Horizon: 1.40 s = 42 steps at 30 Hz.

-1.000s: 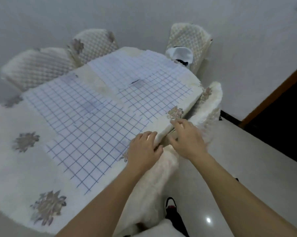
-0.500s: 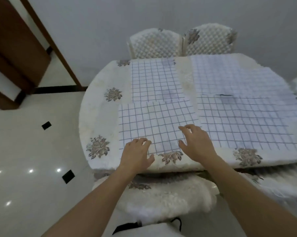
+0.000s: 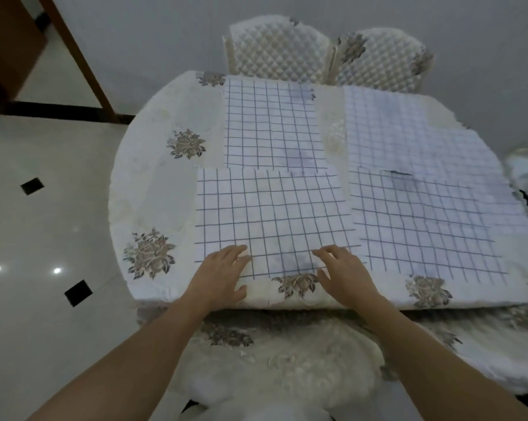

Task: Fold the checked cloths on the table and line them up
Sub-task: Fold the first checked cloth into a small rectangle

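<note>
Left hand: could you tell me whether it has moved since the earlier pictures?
Yes. The left hand moved left along the table edge: it was right of the middle flower motif, now left of it.

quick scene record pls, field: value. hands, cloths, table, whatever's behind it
left hand: fingers flat on the near edge of the near-left cloth
right hand: fingers rest on the same edge, further right
far-left cloth: lies flat, meets the near-left cloth's far edge
right-side cloths: several, spread out, overlapping
table: white cover with flower prints
chairs: two, quilted, at the far side
</note>
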Tool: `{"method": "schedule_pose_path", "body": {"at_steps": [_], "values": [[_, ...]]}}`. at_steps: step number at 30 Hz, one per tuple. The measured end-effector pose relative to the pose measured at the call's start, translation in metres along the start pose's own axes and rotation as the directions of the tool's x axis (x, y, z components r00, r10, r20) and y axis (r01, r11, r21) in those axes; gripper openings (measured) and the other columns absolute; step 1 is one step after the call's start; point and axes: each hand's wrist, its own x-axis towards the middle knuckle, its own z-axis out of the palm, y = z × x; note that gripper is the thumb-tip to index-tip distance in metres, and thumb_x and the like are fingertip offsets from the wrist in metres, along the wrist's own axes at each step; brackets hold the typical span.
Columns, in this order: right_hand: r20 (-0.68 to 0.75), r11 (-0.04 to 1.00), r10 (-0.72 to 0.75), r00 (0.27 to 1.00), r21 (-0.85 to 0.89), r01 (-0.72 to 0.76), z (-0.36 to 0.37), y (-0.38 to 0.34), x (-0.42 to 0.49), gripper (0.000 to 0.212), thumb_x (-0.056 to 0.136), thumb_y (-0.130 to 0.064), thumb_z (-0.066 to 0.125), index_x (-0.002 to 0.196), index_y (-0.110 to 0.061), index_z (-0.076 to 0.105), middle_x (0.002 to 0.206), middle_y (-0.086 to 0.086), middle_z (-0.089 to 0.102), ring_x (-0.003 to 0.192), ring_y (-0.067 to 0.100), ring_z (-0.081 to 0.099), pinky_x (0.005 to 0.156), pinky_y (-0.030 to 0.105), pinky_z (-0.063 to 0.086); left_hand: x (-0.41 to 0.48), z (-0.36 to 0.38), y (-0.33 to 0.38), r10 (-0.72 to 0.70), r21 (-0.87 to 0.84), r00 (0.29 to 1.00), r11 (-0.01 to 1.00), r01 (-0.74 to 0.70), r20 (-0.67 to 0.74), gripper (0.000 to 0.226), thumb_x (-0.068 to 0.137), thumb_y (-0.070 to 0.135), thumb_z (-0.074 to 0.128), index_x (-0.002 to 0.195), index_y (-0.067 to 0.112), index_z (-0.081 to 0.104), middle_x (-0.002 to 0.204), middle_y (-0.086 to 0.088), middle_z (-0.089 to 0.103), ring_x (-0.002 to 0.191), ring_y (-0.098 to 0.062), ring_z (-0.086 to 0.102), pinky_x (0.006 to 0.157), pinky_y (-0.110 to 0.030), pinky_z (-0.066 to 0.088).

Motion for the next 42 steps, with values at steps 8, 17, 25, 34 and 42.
{"method": "schedule_pose_path", "body": {"at_steps": [8,17,25,34,42], "values": [[-0.09,0.972,-0.235,0.968,0.01,0.237,0.043,0.022,0.018,0.053,0.071,-0.011,0.082,0.122,-0.01,0.066,0.123,0.01,0.066,0.112,0.031,0.063,0.09,0.044,0.056,0.024,0.026,0.007,0.034,0.04,0.999,0.999,-0.035,0.029,0.073,0.091,0.05,0.044,0.155,0.017,0.028,0.163,-0.005,0.023,0.149,-0.024,0.023,0.121,-0.047,0.022],[-0.058,0.918,-0.395,0.917,0.009,0.397,0.076,0.045,0.028,0.053,0.084,-0.027,0.061,0.135,-0.014,0.059,0.142,0.006,0.056,0.134,0.027,0.05,0.106,0.044,0.047,0.028,0.041,0.009,0.008,0.16,0.999,0.987,-0.014,0.038,0.07,0.089,0.051,0.032,0.143,0.01,0.05,0.152,-0.009,0.045,0.139,-0.026,0.044,0.106,-0.05,0.045],[-0.198,0.924,-0.378,0.904,-0.021,0.381,0.083,0.043,0.031,0.039,0.088,-0.025,0.053,0.123,-0.015,0.068,0.129,0.001,0.066,0.122,0.024,0.059,0.095,0.041,0.051,0.029,0.049,0.015,0.004,0.213,0.997,0.977,0.013,-0.079,0.063,0.083,0.041,0.068,0.136,0.009,0.058,0.145,-0.009,0.053,0.132,-0.026,0.052,0.098,-0.051,0.051],[-0.237,0.951,-0.304,0.923,-0.014,0.31,0.083,0.053,0.032,0.044,0.077,-0.007,0.076,0.12,-0.009,0.07,0.126,0.006,0.068,0.118,0.028,0.062,0.096,0.045,0.053,0.024,0.051,-0.004,0.027,0.114,0.987,0.993,-0.009,-0.157,0.051,0.081,0.027,0.076,0.129,0.015,0.063,0.141,-0.004,0.058,0.128,-0.025,0.056,0.101,-0.046,0.05],[-0.221,0.97,-0.232,0.947,0.017,0.242,0.076,0.075,0.015,0.037,0.095,-0.023,0.042,0.117,-0.017,0.071,0.133,0.001,0.065,0.123,0.03,0.06,0.097,0.05,0.05,0.009,0.045,-0.033,0.03,-0.129,0.981,0.99,-0.056,-0.192,0.03,0.094,0.023,0.057,0.121,0.016,0.069,0.136,-0.003,0.062,0.124,-0.025,0.059,0.098,-0.046,0.052]]}}
